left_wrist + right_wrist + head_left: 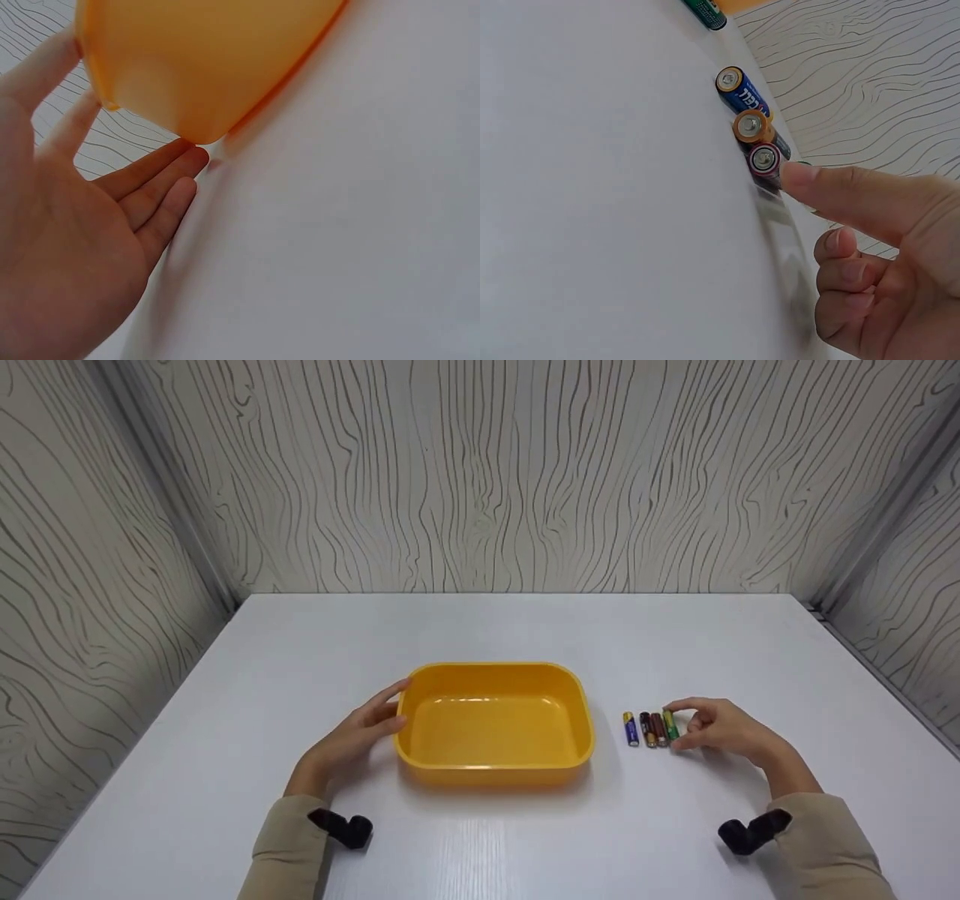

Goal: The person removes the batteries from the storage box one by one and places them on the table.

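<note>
Around the left end of the yellow plastic tub (487,777) my left hand (358,735) has its fingers spread. Fingertips touch the tub's wall (195,60), while the lower fingers of the left hand (82,217) reach by its bottom corner. My right hand (724,729) pinches the green battery (670,724) end to end between thumb and index finger. The other right fingers are curled in. Close beside it lie a brown battery (659,729), a black battery (647,730) and a blue battery (631,730). In the right wrist view the thumb (855,196) mostly hides the pinched battery.
A green battery (707,13) also shows at the top edge of the right wrist view, near the tub. Everything stands on a white table (480,847). Wood-grain panels (480,472) enclose its back and sides. Black wrist mounts (352,831) jut from both sleeves.
</note>
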